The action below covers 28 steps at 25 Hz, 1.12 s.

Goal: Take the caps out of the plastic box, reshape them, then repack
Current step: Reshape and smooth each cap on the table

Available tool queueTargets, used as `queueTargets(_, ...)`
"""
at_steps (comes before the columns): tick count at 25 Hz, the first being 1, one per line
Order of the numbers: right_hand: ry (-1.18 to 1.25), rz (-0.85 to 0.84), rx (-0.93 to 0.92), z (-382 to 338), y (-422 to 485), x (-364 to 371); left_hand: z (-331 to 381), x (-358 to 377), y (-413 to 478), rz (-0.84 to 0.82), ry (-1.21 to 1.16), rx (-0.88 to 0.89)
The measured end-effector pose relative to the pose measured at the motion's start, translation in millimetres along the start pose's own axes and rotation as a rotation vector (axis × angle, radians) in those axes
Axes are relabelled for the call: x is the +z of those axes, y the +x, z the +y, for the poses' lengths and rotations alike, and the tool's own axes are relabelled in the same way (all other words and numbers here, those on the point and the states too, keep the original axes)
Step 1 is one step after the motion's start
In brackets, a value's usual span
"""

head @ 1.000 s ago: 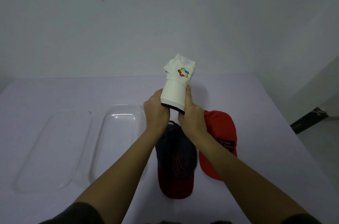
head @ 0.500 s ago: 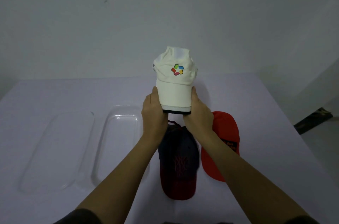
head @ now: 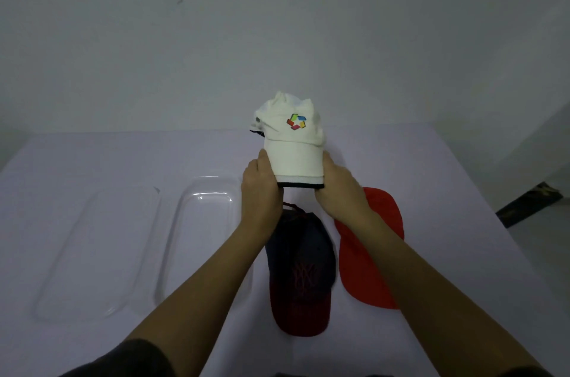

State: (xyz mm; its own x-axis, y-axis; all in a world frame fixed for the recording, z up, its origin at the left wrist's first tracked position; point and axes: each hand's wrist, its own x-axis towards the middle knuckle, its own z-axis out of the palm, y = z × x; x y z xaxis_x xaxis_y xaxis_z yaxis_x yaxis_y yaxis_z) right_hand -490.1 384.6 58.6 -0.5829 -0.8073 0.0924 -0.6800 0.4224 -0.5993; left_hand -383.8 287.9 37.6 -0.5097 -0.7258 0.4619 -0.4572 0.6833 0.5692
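I hold a white cap [head: 293, 142] with a coloured logo up over the table, its brim toward me and its crown pointing away. My left hand [head: 260, 191] grips the brim's left edge and my right hand [head: 339, 188] grips its right edge. Below my hands a dark navy cap [head: 300, 268] with a red brim lies flat on the table. A red cap [head: 370, 241] lies just to its right, partly hidden by my right forearm. The clear plastic box [head: 203, 222] stands to the left of the navy cap, with nothing visible in it.
A clear plastic lid [head: 101, 247] lies left of the box. The table [head: 447, 191] is covered in pale cloth and ends at the right, where the floor and a dark object [head: 529, 202] show. A plain wall stands behind.
The white cap has turned from tilted right to facing me squarely, and its crown has opened out wider. Both hands have spread slightly along the brim.
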Motion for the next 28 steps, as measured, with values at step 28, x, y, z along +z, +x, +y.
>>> queueTargets(28, 0.032, -0.035, 0.006, 52.9, 40.1, 45.9, -35.6, 46.8, 18.1, -0.515, 0.061, 0.100)
